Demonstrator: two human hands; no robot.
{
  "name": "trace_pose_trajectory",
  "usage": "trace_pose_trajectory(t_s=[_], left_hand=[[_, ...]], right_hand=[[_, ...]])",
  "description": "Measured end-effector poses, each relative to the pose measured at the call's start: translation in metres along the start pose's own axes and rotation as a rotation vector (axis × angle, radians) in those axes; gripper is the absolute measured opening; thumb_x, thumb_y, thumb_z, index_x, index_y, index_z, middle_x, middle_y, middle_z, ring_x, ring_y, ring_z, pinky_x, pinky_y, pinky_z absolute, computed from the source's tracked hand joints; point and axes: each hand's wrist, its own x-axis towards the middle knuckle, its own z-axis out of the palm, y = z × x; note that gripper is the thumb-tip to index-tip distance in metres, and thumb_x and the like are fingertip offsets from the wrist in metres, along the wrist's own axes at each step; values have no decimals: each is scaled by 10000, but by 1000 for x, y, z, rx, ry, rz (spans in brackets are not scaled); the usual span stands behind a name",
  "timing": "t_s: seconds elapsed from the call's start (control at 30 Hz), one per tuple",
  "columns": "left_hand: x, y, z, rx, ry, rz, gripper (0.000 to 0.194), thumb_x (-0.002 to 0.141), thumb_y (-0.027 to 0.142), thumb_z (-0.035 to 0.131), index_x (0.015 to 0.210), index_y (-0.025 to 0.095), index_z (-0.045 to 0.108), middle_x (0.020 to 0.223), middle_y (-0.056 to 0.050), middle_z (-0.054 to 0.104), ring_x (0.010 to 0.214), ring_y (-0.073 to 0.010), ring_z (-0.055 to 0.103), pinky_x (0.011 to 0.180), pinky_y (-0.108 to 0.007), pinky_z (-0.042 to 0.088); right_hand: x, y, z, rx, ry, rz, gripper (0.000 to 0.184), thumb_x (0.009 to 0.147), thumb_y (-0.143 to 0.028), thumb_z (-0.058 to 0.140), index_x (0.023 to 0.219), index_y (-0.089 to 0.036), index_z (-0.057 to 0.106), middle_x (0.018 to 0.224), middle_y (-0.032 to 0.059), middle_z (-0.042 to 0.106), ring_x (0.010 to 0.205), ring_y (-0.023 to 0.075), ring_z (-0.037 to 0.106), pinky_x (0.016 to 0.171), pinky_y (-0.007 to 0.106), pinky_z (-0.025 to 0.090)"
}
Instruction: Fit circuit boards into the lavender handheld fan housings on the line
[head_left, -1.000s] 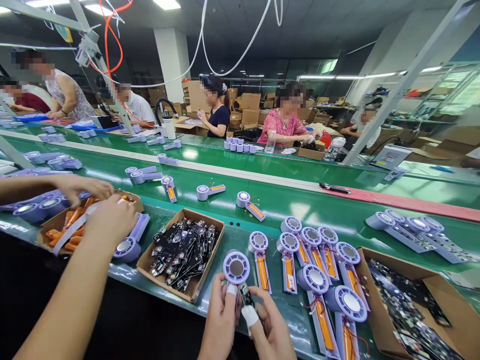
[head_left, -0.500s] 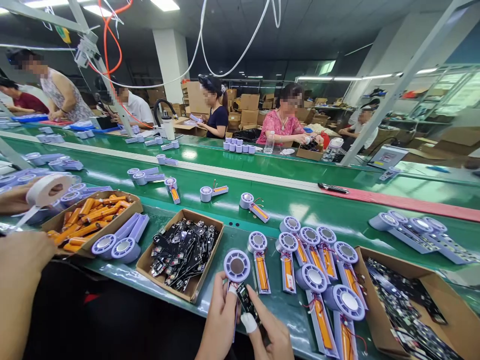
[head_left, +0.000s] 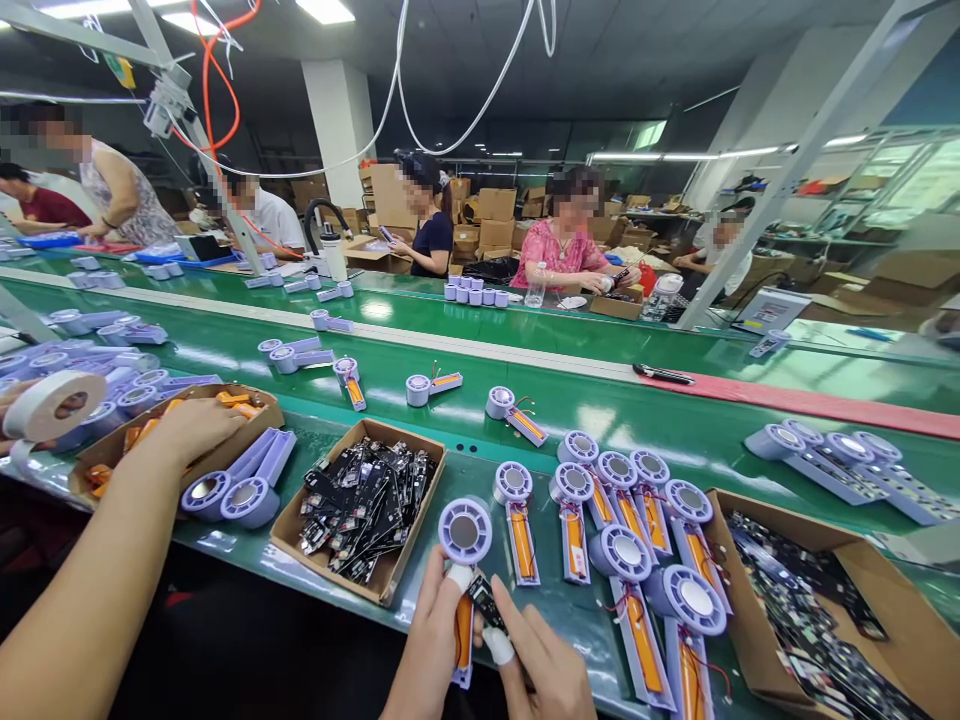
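Observation:
My left hand (head_left: 429, 640) is wrapped around a lavender fan-shaped housing (head_left: 465, 532). Its round, spoked head points up, and an orange battery (head_left: 463, 632) lies in its handle. Pinched in my right hand (head_left: 541, 655) is a small black circuit board (head_left: 486, 603), held against the upper handle. White wraps cover a fingertip on each hand. Just right of my hands, several similar housings (head_left: 631, 556) with orange batteries and thin wires lie on the bench.
An open box of black circuit boards (head_left: 279, 535) stands left of my hands; another carton (head_left: 919, 635) of boards is at right. A co-worker's arm (head_left: 112, 560) reaches into a battery box (head_left: 274, 412). Beyond runs a green conveyor belt (head_left: 420, 440) carrying housings. People sit across it.
The housing in my left hand has turned and shifted slightly left, showing its battery. The circuit board has tilted. A co-worker's arm has moved right, into the battery box.

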Motion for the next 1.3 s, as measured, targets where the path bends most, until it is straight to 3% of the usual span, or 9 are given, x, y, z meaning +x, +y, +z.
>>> trace_pose_trajectory(t_s=[0.23, 0.47, 0.53, 0.6, 0.7, 0.83, 0.93, 1.13, 1.3], left_hand=[[1, 0, 3, 25, 16, -2, 710, 775, 481, 601, 1401, 222, 391, 596, 67, 558, 426, -94, 484, 429, -197, 380], [0, 0, 0, 21, -42, 36, 464, 816, 498, 554, 1183, 214, 535, 578, 58, 525, 532, -128, 529, 531, -222, 425], [-1, -3, 0, 47, -16, 88, 428, 834, 505, 537, 1154, 222, 527, 698, 22, 607, 642, -156, 579, 620, -247, 453], [-3, -6, 3, 95, 52, 155, 401, 837, 465, 541, 1159, 228, 502, 965, -31, 659, 860, -198, 613, 757, -275, 458], [-7, -12, 7, 215, 109, 226, 417, 862, 397, 506, 1235, 221, 442, 1261, -84, 568, 1161, -253, 517, 945, -323, 383], [-8, -16, 10, 299, 140, 237, 472, 898, 435, 460, 1308, 216, 374, 1383, -123, 474, 1295, -282, 417, 1066, -385, 278], [-4, -14, 9, 266, 152, 263, 484, 887, 493, 473, 1271, 208, 400, 1390, -125, 482, 1344, -270, 390, 1095, -363, 273], [0, -8, -3, 195, 90, 212, 506, 821, 543, 596, 1205, 224, 517, 1264, -79, 627, 1237, -255, 529, 1025, -324, 383], [-1, -13, -2, 52, 29, 49, 692, 742, 650, 658, 1273, 230, 510, 854, -29, 708, 729, -213, 681, 634, -290, 503]], right_hand=[[5, 2, -10, -119, -69, -123, 470, 973, -211, 410, 1440, -237, 456, 743, 61, 625, 611, 184, 617, 561, 272, 504], [11, -9, -8, 2, -82, 126, 438, 999, -329, 362, 1405, -253, 509, 990, 115, 707, 707, 217, 698, 643, 289, 567], [13, -12, -3, 19, -55, 157, 449, 999, -339, 344, 1404, -244, 511, 1022, 120, 713, 739, 229, 714, 670, 299, 578], [12, -15, 4, 34, -34, 177, 458, 995, -335, 340, 1407, -224, 508, 1064, 125, 716, 811, 243, 725, 697, 299, 584], [9, -18, 15, 12, -42, 214, 472, 985, -301, 338, 1413, -186, 501, 1129, 133, 707, 881, 260, 726, 729, 304, 585], [7, -19, 24, -139, -137, 234, 538, 926, -210, 387, 1461, -217, 429, 1054, 126, 734, 722, 276, 735, 602, 313, 572], [8, -14, 20, -252, -300, 166, 707, 815, -171, 478, 1507, -193, 330, 989, 127, 750, 666, 281, 724, 537, 297, 533], [12, 6, 2, -58, -533, 115, 868, 717, -240, 588, 1518, -132, 271, 661, 68, 727, 515, 238, 653, 506, 246, 458], [5, 14, 18, 584, -520, 399, 930, 767, -360, 607, 1545, -192, 125, 699, -7, 685, 477, 150, 580, 449, 199, 401]])
